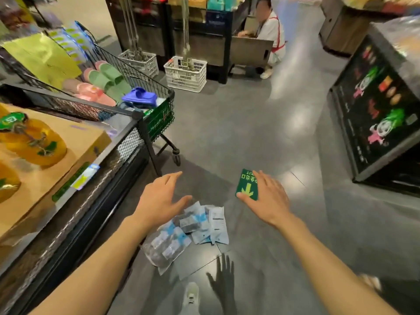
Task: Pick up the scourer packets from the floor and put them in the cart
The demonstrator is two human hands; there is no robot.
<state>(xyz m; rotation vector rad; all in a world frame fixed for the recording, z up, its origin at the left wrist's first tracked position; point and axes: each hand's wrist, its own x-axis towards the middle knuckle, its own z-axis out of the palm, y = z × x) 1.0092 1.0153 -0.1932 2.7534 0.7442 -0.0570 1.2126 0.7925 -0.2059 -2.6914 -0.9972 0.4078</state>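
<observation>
Several scourer packets [193, 228], clear plastic with blue and white labels, lie in a loose pile on the grey floor between my arms. My left hand [159, 198] hovers above the pile's upper left edge, fingers apart and holding nothing. To the right of the pile my right hand [266, 196] is spread with its fingers apart, empty, over a green floor sticker [244, 184]. The black wire cart [159, 87] stands up and to the left, holding green, pink and blue slippers and packets.
A display counter [127, 133] with a cardboard box of yellow fruit runs along the left. White plastic crates [185, 73] stand behind the cart. A person [270, 37] crouches at a shelf farther back. A dark display stand [375, 114] sits on the right. My shoe [191, 296] shows below the pile.
</observation>
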